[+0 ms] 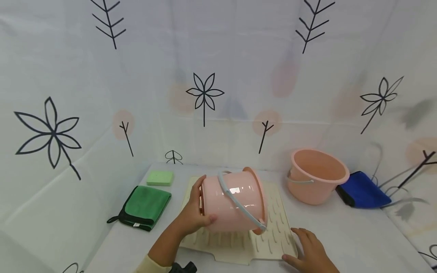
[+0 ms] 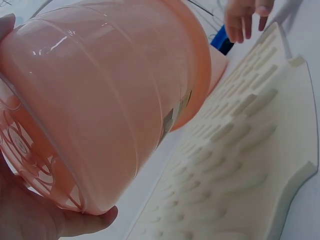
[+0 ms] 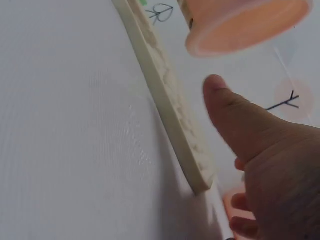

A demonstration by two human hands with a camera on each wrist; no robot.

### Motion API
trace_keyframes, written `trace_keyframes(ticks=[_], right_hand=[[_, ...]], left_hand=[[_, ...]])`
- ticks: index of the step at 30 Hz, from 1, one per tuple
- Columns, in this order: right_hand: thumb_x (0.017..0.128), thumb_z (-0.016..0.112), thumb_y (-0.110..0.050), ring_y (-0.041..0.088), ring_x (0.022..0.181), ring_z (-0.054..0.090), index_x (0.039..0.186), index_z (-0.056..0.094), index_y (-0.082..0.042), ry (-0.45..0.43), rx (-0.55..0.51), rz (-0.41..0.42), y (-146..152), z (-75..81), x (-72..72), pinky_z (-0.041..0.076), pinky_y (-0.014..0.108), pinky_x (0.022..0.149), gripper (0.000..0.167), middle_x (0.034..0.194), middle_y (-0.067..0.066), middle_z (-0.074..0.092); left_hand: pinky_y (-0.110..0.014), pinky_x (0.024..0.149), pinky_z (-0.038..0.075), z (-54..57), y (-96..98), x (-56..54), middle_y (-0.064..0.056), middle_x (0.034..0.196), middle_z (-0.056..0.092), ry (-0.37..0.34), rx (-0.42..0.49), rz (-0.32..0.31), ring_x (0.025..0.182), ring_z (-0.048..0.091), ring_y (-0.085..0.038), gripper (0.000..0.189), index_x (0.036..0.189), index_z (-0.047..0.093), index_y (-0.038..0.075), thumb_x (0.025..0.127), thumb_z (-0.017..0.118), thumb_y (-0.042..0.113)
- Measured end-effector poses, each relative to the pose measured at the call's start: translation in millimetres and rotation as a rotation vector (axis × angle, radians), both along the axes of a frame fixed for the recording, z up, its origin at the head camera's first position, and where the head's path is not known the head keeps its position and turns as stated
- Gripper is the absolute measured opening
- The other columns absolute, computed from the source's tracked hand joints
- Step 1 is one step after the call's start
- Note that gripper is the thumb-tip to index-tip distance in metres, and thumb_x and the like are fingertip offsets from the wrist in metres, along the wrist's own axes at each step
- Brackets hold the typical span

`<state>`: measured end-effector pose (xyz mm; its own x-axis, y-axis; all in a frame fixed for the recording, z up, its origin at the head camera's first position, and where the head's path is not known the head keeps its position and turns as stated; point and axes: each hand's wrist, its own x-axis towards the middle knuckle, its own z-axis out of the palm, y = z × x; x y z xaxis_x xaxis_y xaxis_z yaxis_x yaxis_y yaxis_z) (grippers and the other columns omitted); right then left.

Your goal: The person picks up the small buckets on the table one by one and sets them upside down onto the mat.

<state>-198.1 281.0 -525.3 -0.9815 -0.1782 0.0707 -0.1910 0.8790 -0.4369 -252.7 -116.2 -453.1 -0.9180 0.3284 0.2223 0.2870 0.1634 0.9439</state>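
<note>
A pink bucket [image 1: 235, 201] with a pale grey handle [image 1: 239, 203] lies tipped on its side in the air, its mouth toward the right. My left hand [image 1: 194, 212] grips it by the base, thumb below and fingers behind; the left wrist view shows the ribbed base [image 2: 30, 150] against the palm. Below the bucket is a cream ridged drying board [image 1: 273, 227]. My right hand [image 1: 308, 252] is held with fingers spread beside the board's right edge and holds nothing. In the right wrist view, the thumb [image 3: 235, 112] points toward the bucket's rim [image 3: 250, 35].
A second pink bucket [image 1: 314, 178] stands upright at the back right, next to a blue cloth [image 1: 365, 191]. To the left lie a folded green cloth [image 1: 146, 206] with black trim and a light green sponge [image 1: 160, 178]. A patterned white curtain [image 1: 232, 49] hangs behind the table.
</note>
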Motion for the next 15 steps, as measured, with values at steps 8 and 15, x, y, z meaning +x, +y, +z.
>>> trace_keyframes(ticks=[8, 15], right_hand=[[0.075, 0.084, -0.067, 0.068, 0.139, 0.034, 0.149, 0.046, 0.007, -0.184, 0.02, 0.033, 12, -21.1, -9.1, 0.031, 0.078, 0.11, 0.111, 0.152, 0.043, 0.038], [0.077, 0.079, -0.072, 0.069, 0.143, 0.023, 0.156, 0.04, 0.005, -0.304, 0.012, -0.018, 9, -23.2, -12.4, 0.018, 0.077, 0.117, 0.117, 0.159, 0.036, 0.036]], left_hand=[[-0.05, 0.087, 0.061, 0.0, -12.2, 1.7, -0.013, 0.158, 0.034, 0.02, -0.021, 0.042, 0.127, 0.052, -0.036, 0.12, 0.165, 0.005, 0.044, 0.076, 0.085, 0.049], [-0.056, 0.09, 0.059, 1.4, -27.2, -0.4, -0.012, 0.164, 0.024, 0.01, -0.052, 0.103, 0.136, 0.046, -0.043, 0.121, 0.166, 0.005, 0.04, 0.075, 0.085, 0.047]])
